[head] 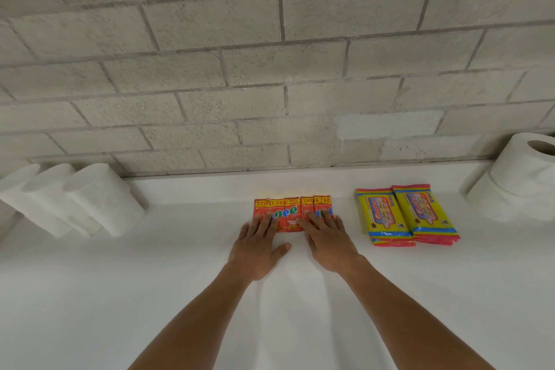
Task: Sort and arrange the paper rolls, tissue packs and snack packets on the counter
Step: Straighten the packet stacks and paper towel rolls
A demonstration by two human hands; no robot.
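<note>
Several red and yellow snack packets [292,210] lie side by side in a row at the middle of the white counter [150,294]. My left hand [258,249] rests flat with its fingertips on the left packets. My right hand [327,243] lies flat with its fingers on the right packets. Neither hand grips anything. Two yellow and pink tissue packs [407,215] lie next to each other to the right of the row. Three tall white paper rolls [75,198] stand at the back left. White toilet paper rolls [522,177] are stacked at the back right.
A grey block wall [270,69] rises directly behind the counter. Bare white counter stretches between the paper rolls and the snack packets and across the whole front.
</note>
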